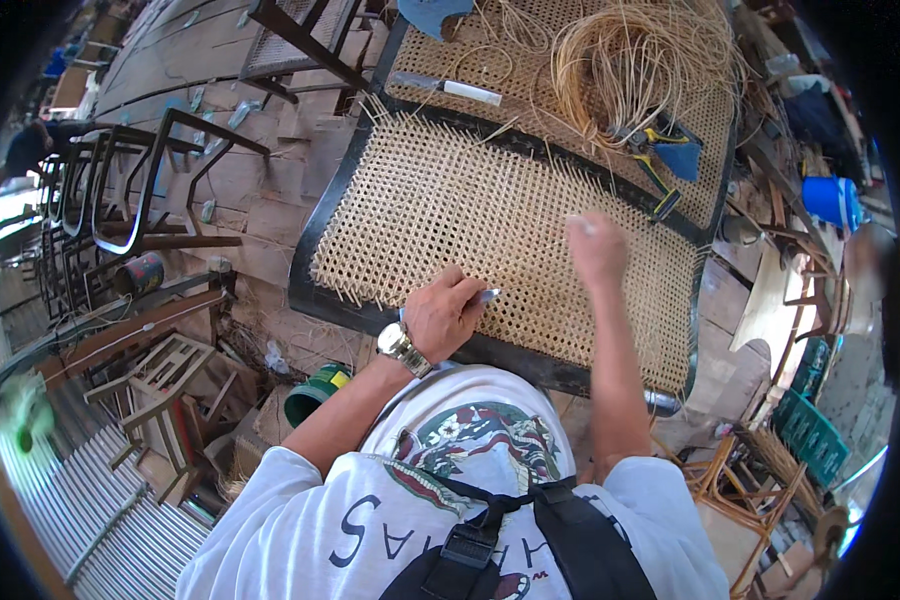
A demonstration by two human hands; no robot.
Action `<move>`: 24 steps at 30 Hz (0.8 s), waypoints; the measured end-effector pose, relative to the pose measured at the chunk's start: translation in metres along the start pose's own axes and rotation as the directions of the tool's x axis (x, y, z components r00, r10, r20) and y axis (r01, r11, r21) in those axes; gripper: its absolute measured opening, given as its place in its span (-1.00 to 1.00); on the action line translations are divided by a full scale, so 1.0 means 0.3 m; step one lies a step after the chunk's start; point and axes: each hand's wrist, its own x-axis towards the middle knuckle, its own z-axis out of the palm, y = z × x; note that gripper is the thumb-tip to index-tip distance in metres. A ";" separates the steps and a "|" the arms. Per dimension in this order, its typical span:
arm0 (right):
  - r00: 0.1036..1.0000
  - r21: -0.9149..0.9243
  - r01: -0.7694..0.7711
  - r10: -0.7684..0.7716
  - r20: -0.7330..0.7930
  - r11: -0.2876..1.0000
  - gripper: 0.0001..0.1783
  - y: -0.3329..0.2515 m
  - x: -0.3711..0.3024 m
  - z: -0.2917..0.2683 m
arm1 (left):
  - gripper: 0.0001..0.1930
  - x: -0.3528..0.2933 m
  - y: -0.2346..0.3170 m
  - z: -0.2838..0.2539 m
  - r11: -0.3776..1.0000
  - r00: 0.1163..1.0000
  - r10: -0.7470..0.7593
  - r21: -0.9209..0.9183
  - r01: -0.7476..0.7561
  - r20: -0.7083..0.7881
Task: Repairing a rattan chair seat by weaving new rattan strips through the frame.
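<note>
A woven cane panel [420,190] in a dark frame [315,250] lies in front of me, with loose strand ends sticking out along its edges. My left hand [444,316], with a metal watch at the wrist, rests on the panel's near edge. Its fingers are closed round a slim tool [489,295], of which only a pale bluish end shows. Raised over the panel's right half is my right hand [598,252], fingers pinched together and a little blurred. Whatever it grips, perhaps a thin strand, is too small to make out.
Beyond the panel, a second cane section [520,90] carries a coil of cane strands [640,70], a white-handled knife [472,93] and a yellow-and-black tool [658,190]. Dark chair frames [160,180] stand at left. A green bucket [317,393] sits by my left forearm; a blue bucket [831,202] is far right.
</note>
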 end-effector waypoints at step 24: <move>0.918 0.505 0.242 -0.364 0.159 0.829 -0.76 0.297 -0.118 -0.052 | -0.74 0.556 0.178 -0.096 0.986 0.934 0.160 0.096 -0.136 -0.319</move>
